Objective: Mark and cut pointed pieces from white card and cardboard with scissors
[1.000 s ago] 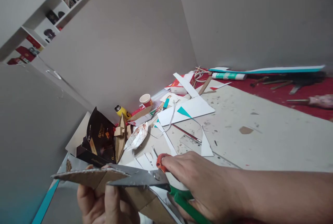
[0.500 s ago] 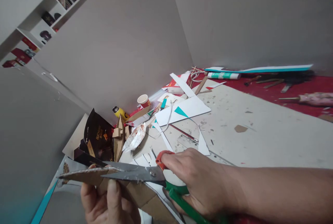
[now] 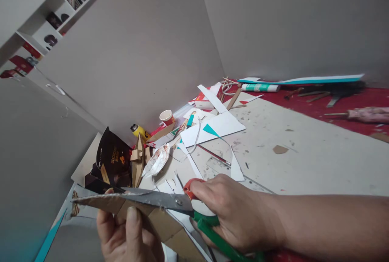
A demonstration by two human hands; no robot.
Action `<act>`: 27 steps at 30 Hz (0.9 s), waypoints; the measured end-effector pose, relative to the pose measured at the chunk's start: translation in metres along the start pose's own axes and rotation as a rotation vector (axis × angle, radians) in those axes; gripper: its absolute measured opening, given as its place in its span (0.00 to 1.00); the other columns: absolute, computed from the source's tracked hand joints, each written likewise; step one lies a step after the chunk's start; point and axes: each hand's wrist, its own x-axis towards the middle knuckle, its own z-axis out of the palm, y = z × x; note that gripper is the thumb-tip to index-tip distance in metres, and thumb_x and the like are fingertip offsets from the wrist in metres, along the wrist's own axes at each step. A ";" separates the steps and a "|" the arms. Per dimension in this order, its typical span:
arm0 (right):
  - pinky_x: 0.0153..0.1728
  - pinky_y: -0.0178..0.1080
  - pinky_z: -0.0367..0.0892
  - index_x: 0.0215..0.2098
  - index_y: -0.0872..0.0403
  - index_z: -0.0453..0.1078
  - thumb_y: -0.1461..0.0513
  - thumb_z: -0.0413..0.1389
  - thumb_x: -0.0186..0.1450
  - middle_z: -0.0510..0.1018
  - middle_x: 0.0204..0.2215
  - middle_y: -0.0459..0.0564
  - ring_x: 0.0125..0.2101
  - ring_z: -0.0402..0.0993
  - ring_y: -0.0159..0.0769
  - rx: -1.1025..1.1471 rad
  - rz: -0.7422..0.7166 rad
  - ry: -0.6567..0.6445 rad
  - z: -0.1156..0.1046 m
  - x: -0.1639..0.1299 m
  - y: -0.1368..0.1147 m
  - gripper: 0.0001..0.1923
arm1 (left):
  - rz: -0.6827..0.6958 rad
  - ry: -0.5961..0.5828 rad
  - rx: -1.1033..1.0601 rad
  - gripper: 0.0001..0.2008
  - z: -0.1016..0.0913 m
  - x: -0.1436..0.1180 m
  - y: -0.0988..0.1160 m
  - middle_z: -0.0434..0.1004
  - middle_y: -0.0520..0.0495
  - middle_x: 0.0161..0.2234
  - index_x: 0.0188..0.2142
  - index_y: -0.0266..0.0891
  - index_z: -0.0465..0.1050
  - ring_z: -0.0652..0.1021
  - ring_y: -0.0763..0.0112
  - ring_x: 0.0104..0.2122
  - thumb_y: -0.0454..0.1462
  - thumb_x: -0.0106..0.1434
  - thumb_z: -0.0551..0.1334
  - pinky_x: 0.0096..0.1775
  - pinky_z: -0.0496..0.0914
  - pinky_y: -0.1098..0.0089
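My right hand [image 3: 226, 211] is closed around the green and orange handles of a pair of scissors [image 3: 170, 201]. Their grey blades point left along the upper edge of a piece of brown cardboard [image 3: 165, 225]. One blade lies behind the cardboard, and the blades look nearly closed on that edge. My left hand [image 3: 127, 233] pinches the cardboard from below, its thumb in front and fingers behind. The cardboard tapers to a point on the left and has a white layer along its edge.
Behind my hands, a pale board [image 3: 304, 164] carries white paper offcuts [image 3: 212, 128] and a brown scrap [image 3: 280, 149]. At the left are a black box [image 3: 112, 156], a yellow bottle [image 3: 139, 131] and a paper cup [image 3: 167, 117]. A glue tube [image 3: 260, 87] lies by the wall.
The scissor blades have come together along the cardboard's edge; the lower blade has gone behind the cardboard. The cardboard's pointed end has shifted slightly right. Both hands keep their grip.
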 end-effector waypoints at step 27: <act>0.23 0.36 0.52 0.30 0.49 0.55 0.54 0.55 0.59 0.63 0.19 0.39 0.20 0.52 0.31 0.256 0.220 -0.032 -0.015 0.009 0.008 0.12 | -0.324 -0.173 -0.013 0.21 -0.014 0.018 -0.003 0.86 0.54 0.36 0.43 0.49 0.79 0.85 0.70 0.33 0.37 0.49 0.76 0.35 0.79 0.76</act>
